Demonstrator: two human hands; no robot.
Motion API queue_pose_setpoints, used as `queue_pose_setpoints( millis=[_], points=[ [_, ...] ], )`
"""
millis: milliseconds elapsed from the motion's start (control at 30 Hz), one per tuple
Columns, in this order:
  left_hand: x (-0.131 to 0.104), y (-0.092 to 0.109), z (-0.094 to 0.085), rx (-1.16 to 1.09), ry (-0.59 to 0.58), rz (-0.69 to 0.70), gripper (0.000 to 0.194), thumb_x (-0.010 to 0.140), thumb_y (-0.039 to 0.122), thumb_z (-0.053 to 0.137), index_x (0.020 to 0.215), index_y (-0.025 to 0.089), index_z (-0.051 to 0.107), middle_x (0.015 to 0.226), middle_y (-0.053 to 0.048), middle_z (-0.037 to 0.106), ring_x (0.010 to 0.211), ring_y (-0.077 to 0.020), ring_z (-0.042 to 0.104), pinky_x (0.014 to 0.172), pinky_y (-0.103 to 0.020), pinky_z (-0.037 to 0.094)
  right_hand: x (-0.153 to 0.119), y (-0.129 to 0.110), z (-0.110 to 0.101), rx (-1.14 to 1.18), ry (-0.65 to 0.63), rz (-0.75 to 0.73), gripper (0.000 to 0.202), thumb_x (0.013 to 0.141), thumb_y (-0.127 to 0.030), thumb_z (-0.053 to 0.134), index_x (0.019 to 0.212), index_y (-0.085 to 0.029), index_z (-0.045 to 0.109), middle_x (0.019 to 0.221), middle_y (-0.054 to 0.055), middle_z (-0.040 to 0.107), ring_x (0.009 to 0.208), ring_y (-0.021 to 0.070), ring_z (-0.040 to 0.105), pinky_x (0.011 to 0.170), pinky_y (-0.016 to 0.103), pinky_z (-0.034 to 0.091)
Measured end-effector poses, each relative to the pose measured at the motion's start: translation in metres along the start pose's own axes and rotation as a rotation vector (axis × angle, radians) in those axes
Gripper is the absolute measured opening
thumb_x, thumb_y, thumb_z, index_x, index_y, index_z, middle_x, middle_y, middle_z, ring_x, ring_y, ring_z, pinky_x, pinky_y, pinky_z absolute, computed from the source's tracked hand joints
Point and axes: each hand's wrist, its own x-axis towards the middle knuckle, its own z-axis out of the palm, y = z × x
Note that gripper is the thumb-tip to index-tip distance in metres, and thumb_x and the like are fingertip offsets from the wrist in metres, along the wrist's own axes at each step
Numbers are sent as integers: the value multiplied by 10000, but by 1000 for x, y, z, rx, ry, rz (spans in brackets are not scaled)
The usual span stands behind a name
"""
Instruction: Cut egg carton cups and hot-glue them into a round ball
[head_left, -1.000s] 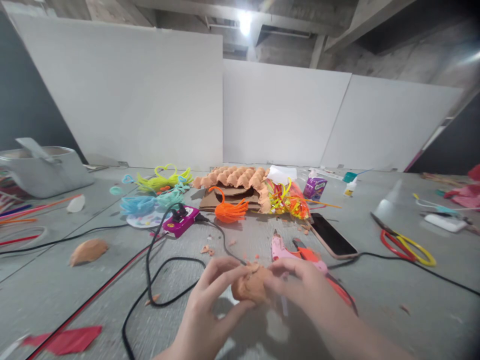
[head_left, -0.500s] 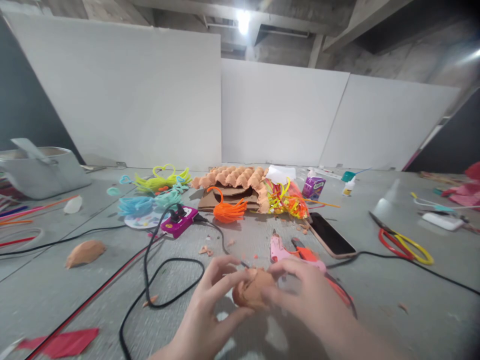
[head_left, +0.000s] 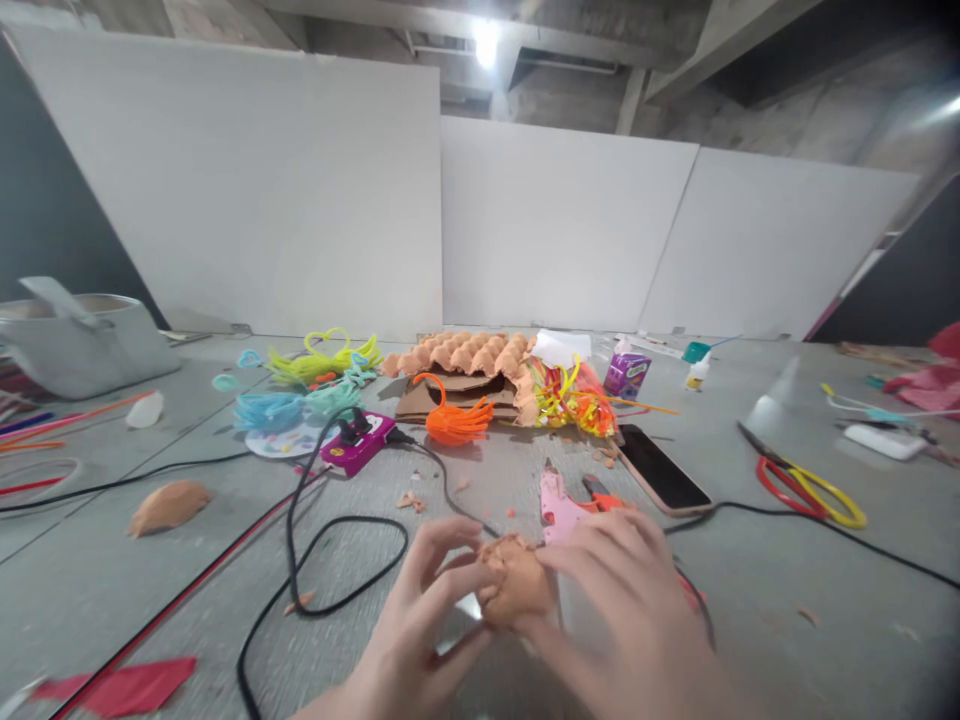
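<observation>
Near the front of the grey surface, a torn, rounded piece of orange-brown egg carton (head_left: 517,583) sits between my two hands. My left hand (head_left: 442,600) is closed on its left side, fingertips on the upper edge and thumb low. My right hand (head_left: 611,590) grips the right side, thumb underneath and fingers along the top. Just beyond my right hand lies a pink hot glue gun (head_left: 559,508), partly hidden by it. An orange-and-black tool (head_left: 600,494) rests beside the glue gun, also half covered.
A black cable loops left of my hands from a purple power strip (head_left: 358,443). Behind stand an egg tray (head_left: 469,352) and an orange pipe-cleaner bundle (head_left: 457,422). A phone (head_left: 664,470) and scissors (head_left: 810,490) lie right; another carton piece (head_left: 171,506) lies left.
The egg carton piece has been turned between my hands, showing a smoother rounded side. My right hand has shifted its grip, its thumb now lower and its fingers more over the glue gun.
</observation>
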Motion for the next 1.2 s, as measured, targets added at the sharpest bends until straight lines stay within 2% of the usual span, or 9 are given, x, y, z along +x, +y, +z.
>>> queue_pose_setpoints(
  millis=[100, 300, 533, 733, 833, 933, 1033, 1100, 1200],
  points=[
    [1, 2, 1, -15, 18, 42, 442, 798, -30, 495, 1155, 231, 491, 1196, -77, 376, 1127, -195, 494, 955, -301, 511, -1, -5, -1, -98, 66, -97, 157, 866, -284, 558, 802, -169, 644, 731, 27, 663, 736, 211, 570, 829, 380, 359],
    [0, 1, 2, -5, 10, 14, 461, 776, -8, 523, 1166, 237, 510, 1172, -77, 400, 1126, -214, 495, 933, -329, 521, -4, -8, 1, -156, 123, -111, 200, 881, -300, 527, 797, -166, 650, 729, 35, 682, 751, 224, 594, 875, 394, 348],
    [1, 3, 3, -55, 10, -60, 465, 717, -28, 548, 1099, 235, 509, 1146, -66, 425, 1001, -170, 577, 851, -279, 536, -3, -8, 1, -170, 108, -107, 273, 907, -349, 499, 815, -154, 667, 725, 49, 691, 737, 229, 605, 877, 414, 347],
    [-5, -1, 7, -95, 45, -101, 494, 730, 29, 613, 1136, 277, 482, 1109, -51, 481, 1075, -205, 533, 864, -301, 529, -4, -6, -2, -143, 78, -87, 252, 889, -359, 528, 804, -160, 658, 726, 47, 680, 753, 223, 605, 879, 397, 345],
    [-7, -2, 9, -144, 110, -171, 511, 744, 87, 652, 1169, 296, 459, 1168, -57, 457, 1049, -192, 551, 827, -274, 541, 2, 0, -3, -8, -12, 84, 113, 790, -315, 642, 798, -202, 651, 751, 3, 672, 764, 204, 603, 871, 375, 360],
    [-4, -1, 8, -134, 175, -205, 458, 754, 122, 659, 1141, 292, 483, 1142, -54, 484, 1038, -194, 556, 836, -289, 530, 8, 9, -1, 215, -246, 478, 87, 751, -301, 658, 801, -230, 649, 809, -3, 675, 814, 206, 610, 802, 351, 424],
    [-1, -1, 5, -115, 146, -244, 402, 748, 119, 663, 1089, 286, 530, 1110, -50, 547, 1031, -207, 578, 855, -324, 518, 11, 17, 3, 473, -491, 822, 201, 789, -384, 624, 893, -213, 646, 890, 23, 685, 834, 195, 634, 708, 291, 476],
    [0, -1, 4, -119, 98, -269, 378, 748, 119, 670, 1069, 282, 556, 1095, -53, 594, 1034, -218, 598, 877, -347, 509, 11, 21, 6, 571, -555, 918, 243, 794, -410, 621, 912, -198, 639, 911, 34, 688, 826, 189, 647, 671, 265, 485],
    [2, -3, 2, -139, 68, -294, 375, 747, 135, 683, 1082, 270, 581, 1102, -71, 631, 1048, -236, 612, 888, -367, 509, 6, 26, 10, 596, -524, 904, 209, 791, -382, 636, 882, -194, 646, 902, 38, 697, 816, 186, 663, 665, 253, 500]
  ],
)
